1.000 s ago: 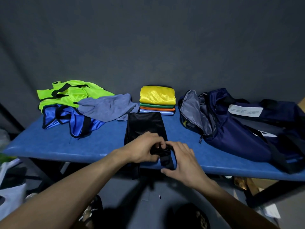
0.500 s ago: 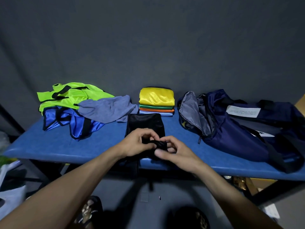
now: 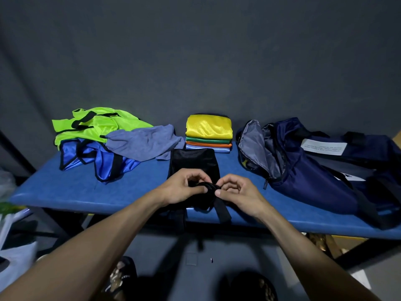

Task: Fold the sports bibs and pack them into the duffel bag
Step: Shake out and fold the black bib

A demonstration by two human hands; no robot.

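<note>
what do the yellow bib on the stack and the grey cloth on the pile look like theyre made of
Yellow bib: glossy synthetic, probably polyester mesh; it shines and shows a fine grain. Grey cloth: matte, heathered, softly rumpled, likely a cotton-type knit, though that stays uncertain.

Black bib (image 3: 193, 161) lies lengthwise at the table's front centre, near end bunched up, one black strap (image 3: 221, 208) hanging over the edge. Folded stack (image 3: 208, 133) just behind it: yellow on top, then green, orange, light blue. Unfolded heap at left: neon green bib (image 3: 95, 127) on a shiny blue bib (image 3: 102, 161) (black trim on both). Navy duffel bag (image 3: 314, 170) at right, lying on its side, unzipped, grey lining showing.
</note>
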